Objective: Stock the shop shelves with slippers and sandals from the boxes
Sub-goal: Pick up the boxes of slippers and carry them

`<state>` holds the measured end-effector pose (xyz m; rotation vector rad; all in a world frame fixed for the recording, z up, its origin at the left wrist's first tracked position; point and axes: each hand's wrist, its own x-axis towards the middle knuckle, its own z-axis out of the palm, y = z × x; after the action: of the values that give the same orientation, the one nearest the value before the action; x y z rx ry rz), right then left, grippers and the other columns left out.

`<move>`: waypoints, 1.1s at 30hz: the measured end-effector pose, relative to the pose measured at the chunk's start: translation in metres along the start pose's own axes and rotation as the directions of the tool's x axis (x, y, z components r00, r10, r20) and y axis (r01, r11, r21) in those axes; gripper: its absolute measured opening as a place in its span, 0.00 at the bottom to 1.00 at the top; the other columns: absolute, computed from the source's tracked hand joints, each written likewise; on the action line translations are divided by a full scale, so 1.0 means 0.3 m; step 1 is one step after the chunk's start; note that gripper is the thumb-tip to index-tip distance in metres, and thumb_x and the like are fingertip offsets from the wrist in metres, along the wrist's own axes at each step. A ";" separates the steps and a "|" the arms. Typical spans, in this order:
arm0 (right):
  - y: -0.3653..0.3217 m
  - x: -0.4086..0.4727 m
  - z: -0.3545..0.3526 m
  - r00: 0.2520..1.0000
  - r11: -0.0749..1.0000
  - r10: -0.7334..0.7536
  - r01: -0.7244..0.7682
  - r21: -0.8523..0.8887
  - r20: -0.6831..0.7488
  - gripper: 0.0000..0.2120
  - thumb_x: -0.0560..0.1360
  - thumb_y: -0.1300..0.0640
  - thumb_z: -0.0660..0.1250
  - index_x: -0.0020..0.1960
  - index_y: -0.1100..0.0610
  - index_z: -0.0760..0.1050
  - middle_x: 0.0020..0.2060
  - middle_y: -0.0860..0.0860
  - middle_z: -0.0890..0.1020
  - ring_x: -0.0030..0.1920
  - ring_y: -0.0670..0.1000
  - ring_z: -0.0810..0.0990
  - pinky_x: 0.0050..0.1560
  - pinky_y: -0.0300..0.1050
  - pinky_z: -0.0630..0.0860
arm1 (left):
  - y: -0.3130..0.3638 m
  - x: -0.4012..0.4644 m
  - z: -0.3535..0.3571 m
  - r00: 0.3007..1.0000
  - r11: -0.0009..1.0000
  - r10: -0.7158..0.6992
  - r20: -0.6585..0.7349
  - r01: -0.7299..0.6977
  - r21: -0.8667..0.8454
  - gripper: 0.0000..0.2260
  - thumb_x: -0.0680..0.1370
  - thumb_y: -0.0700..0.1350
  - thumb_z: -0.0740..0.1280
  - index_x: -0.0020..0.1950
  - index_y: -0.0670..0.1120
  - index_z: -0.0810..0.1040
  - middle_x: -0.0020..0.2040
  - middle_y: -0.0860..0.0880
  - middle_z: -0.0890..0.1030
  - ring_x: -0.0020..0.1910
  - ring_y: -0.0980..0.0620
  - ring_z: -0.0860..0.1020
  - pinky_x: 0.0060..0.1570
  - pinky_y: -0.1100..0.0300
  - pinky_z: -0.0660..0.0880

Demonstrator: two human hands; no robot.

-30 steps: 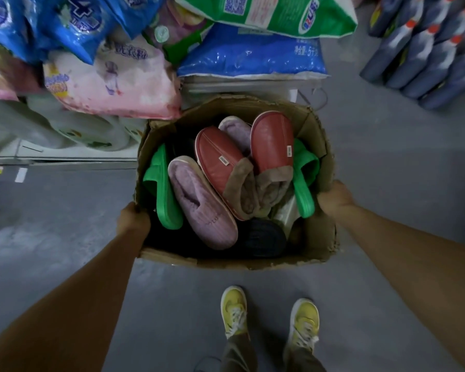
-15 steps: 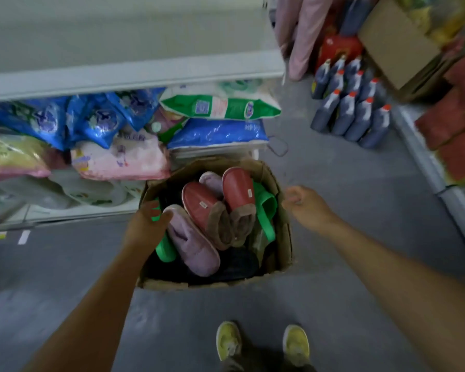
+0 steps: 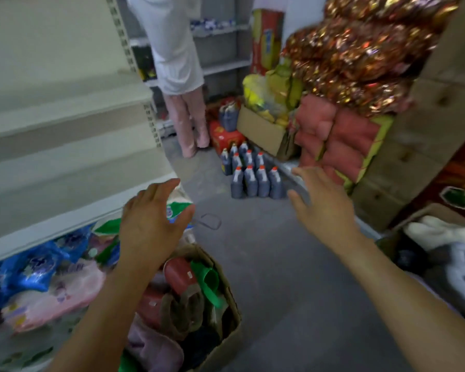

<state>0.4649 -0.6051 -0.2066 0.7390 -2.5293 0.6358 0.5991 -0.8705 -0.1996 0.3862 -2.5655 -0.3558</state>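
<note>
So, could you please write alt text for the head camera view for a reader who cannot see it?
A person's left hand and right hand are raised, open and empty, above a cardboard box of red, pink and green slippers on the shop floor. Bare shelves stand left; dark bottles stand on the floor ahead.

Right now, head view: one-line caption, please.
Both hands, left and right, lifted empty above the cardboard box of slippers beside bare shelves.

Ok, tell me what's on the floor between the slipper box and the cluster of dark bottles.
Head view: mostly bare grey floor between the box and the bottles. Only a thin wire loop lies there, close to the shelf.
</note>
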 end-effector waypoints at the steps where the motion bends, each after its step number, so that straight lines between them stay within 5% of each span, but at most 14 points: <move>1: 0.036 -0.004 -0.056 0.999 0.999 0.018 -0.020 -0.046 -0.037 0.16 0.75 0.50 0.60 0.61 0.54 0.72 0.58 0.55 0.77 0.55 0.60 0.78 0.50 0.53 0.75 | 0.052 0.034 -0.005 0.999 0.999 0.043 -0.010 -0.043 0.000 0.25 0.72 0.59 0.63 0.66 0.50 0.73 0.59 0.48 0.79 0.56 0.42 0.77 0.57 0.46 0.72; 6: 0.253 -0.070 -0.292 0.982 0.968 0.101 -0.134 -0.212 -0.161 0.21 0.75 0.48 0.63 0.67 0.52 0.69 0.67 0.52 0.71 0.63 0.58 0.73 0.55 0.55 0.74 | 0.340 0.144 0.039 0.973 0.972 0.220 -0.064 -0.224 -0.073 0.22 0.75 0.58 0.60 0.63 0.48 0.75 0.56 0.46 0.80 0.53 0.41 0.78 0.54 0.47 0.74; 10: 0.445 -0.157 -0.473 0.962 0.929 0.119 -0.195 -0.315 -0.244 0.19 0.76 0.49 0.63 0.65 0.54 0.71 0.65 0.52 0.74 0.60 0.58 0.76 0.51 0.54 0.75 | 0.603 0.170 0.144 0.938 0.929 0.338 -0.083 -0.346 -0.132 0.17 0.75 0.54 0.62 0.62 0.50 0.75 0.55 0.48 0.79 0.53 0.44 0.76 0.51 0.52 0.71; 17: 0.906 -0.384 -0.771 0.921 0.818 0.313 -0.385 -0.428 -0.230 0.19 0.76 0.50 0.64 0.65 0.53 0.70 0.63 0.52 0.75 0.59 0.58 0.77 0.51 0.54 0.76 | 1.079 0.181 0.441 0.864 0.830 0.503 0.003 -0.482 -0.282 0.20 0.75 0.54 0.62 0.65 0.50 0.74 0.57 0.47 0.80 0.53 0.43 0.78 0.51 0.48 0.75; 24: 1.303 -0.608 -0.970 0.776 0.648 0.594 -0.617 -0.446 -0.212 0.19 0.76 0.51 0.62 0.66 0.52 0.68 0.61 0.54 0.73 0.59 0.61 0.74 0.49 0.55 0.73 | 1.523 0.133 0.722 0.771 0.757 0.621 0.143 -0.541 -0.367 0.18 0.77 0.52 0.65 0.67 0.51 0.72 0.59 0.48 0.79 0.54 0.42 0.77 0.49 0.48 0.75; 29: 1.552 -0.662 -0.999 0.725 0.587 0.670 -0.649 -0.483 -0.161 0.20 0.77 0.53 0.61 0.68 0.54 0.67 0.63 0.55 0.73 0.61 0.60 0.73 0.42 0.50 0.69 | 1.753 0.157 0.912 0.718 0.732 0.659 0.224 -0.545 -0.408 0.19 0.77 0.50 0.66 0.68 0.50 0.72 0.59 0.48 0.79 0.56 0.43 0.77 0.52 0.49 0.73; 33: 1.764 -0.628 -0.956 0.686 0.567 0.721 -0.665 -0.486 -0.096 0.21 0.77 0.53 0.61 0.68 0.54 0.67 0.63 0.55 0.72 0.61 0.59 0.74 0.46 0.53 0.73 | 1.885 0.222 1.085 0.685 0.720 0.681 0.259 -0.561 -0.409 0.19 0.77 0.49 0.66 0.67 0.49 0.72 0.58 0.49 0.80 0.54 0.45 0.78 0.49 0.51 0.73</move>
<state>0.3774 0.0190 -0.2334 -0.4770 -2.8709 0.1270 0.2586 -0.3130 -0.2582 -0.7657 -2.7544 -0.5896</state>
